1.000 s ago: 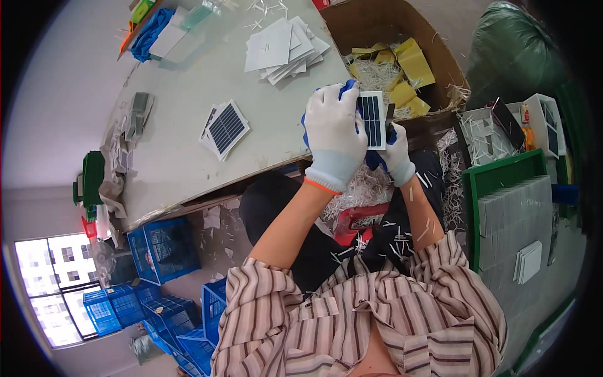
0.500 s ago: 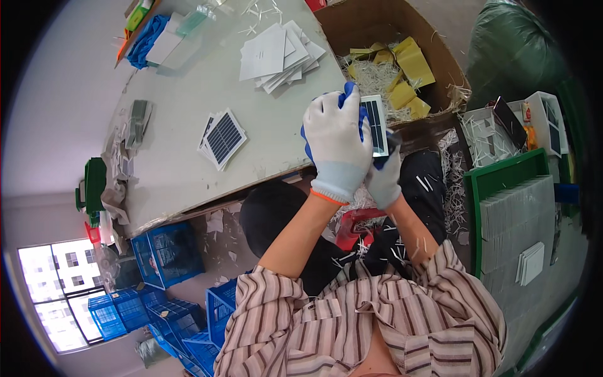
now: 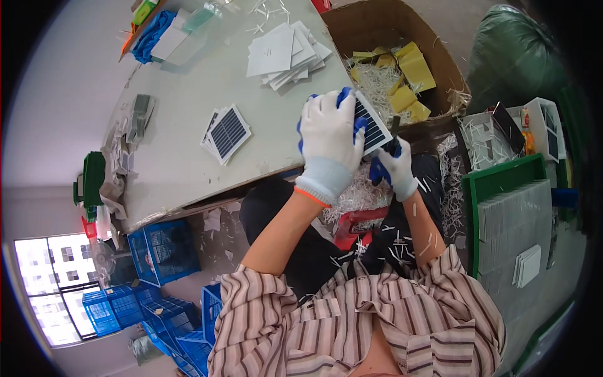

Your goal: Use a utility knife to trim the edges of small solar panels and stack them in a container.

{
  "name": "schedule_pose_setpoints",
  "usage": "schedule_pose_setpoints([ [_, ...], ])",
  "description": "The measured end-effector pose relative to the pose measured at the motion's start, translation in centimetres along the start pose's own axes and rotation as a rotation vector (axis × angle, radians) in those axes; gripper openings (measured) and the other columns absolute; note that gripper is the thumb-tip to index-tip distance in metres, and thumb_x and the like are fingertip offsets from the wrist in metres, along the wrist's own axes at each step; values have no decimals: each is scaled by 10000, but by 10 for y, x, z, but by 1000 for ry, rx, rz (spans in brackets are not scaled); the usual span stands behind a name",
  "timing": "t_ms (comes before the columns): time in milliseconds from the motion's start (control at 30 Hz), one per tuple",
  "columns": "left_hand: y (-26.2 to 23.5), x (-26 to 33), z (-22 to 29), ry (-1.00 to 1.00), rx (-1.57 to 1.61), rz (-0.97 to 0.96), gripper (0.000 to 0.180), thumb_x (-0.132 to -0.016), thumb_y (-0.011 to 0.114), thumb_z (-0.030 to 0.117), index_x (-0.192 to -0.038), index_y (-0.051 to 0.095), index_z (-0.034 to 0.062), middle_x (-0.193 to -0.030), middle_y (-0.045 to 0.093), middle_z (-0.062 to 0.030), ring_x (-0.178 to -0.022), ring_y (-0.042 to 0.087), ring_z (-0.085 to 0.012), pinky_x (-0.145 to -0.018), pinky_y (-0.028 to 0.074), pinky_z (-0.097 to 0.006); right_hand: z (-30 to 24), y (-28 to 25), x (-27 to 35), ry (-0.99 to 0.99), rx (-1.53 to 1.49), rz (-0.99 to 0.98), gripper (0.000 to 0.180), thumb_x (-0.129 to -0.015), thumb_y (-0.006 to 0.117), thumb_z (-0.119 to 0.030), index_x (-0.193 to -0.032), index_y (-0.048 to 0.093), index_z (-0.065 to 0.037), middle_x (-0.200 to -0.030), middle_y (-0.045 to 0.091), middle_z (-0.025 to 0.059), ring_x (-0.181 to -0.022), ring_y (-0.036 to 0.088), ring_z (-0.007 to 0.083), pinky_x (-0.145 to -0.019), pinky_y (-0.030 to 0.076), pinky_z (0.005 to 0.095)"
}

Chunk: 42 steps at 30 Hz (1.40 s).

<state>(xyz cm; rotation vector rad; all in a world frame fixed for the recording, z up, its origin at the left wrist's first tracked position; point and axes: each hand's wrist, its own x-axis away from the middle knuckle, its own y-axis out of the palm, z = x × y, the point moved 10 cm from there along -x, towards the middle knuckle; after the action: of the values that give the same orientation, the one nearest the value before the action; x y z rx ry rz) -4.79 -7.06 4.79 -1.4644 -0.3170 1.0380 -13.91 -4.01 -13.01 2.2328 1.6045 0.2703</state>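
Observation:
My left hand (image 3: pixel 330 133), in a white knit glove with a blue coated palm, is closed on a small solar panel (image 3: pixel 372 129) with dark cells and a white border. The panel juts out tilted to the right of the glove, over the table's corner. My right hand (image 3: pixel 399 168), gloved alike, is closed around a narrow dark tool (image 3: pixel 395 129) right beside the panel's edge; its exact kind is unclear. On the table lie a few similar solar panels (image 3: pixel 228 135) face up and a loose pile of white-backed sheets (image 3: pixel 271 53).
A cardboard box (image 3: pixel 436 53) with white strips and yellow pieces stands beyond my hands. To the right are a green crate (image 3: pixel 472 220) of stacked panels and a tray of strips holding a phone (image 3: pixel 507 127). Blue crates (image 3: pixel 164 254) stand at lower left. Strips litter my lap.
My hands have moved apart slightly, the left going left and the right lower. The panel has tilted, and the dark tool now shows clearly. The view has shifted a little.

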Motion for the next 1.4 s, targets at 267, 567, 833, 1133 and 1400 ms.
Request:
schedule_pose_setpoints([
  [267, 9, -4, 10, 119, 155, 115, 421, -691, 580, -11, -1096, 623, 93, -1042, 588, -128, -986, 528, -332, -850, 437, -420, -21, 12, 7, -38, 145, -164, 136, -764, 700, -90, -840, 634, 1, -698, 626, 17, -595, 561, 73, -554, 445, 211],
  [567, 3, -2, 4, 35, 65, 139, 436, -693, 610, 37, -1124, 613, 100, -1041, 572, -130, -999, 513, -328, -848, 429, -425, 19, 8, 39, 46, -124, 87, 391, -793, 619, 38, -1145, 458, -15, -919, 609, 90, -755, 626, 147, -713, 502, 298],
  [833, 10, -6, 16, 110, 106, 73, 447, -693, 612, 44, -1138, 605, 93, -1069, 557, -140, -1017, 502, -336, -859, 418, -428, 28, 49, -43, -30, -326, -93, 361, -991, 379, -281, -1296, 435, -96, -1118, 586, 67, -1012, 591, 178, -909, 491, 323],
  [1133, -1, -2, -2, 16, -10, -17, 507, -704, 637, 81, -1206, 564, 86, -1117, 542, -153, -1038, 492, -360, -905, 397, -456, -19, 10, -6, -164, 111, -58, 249, -881, 616, -214, -984, 604, 12, -848, 636, 38, -776, 587, 88, -694, 494, 247],
  [1400, 4, 0, 10, 100, 93, 86, 485, -684, 562, -6, -1153, 618, 103, -1052, 575, -130, -978, 522, -333, -839, 438, -422, -20, 15, 3, -25, 136, -114, 114, -800, 664, -86, -851, 612, 1, -710, 637, 22, -642, 579, 61, -581, 469, 219],
])
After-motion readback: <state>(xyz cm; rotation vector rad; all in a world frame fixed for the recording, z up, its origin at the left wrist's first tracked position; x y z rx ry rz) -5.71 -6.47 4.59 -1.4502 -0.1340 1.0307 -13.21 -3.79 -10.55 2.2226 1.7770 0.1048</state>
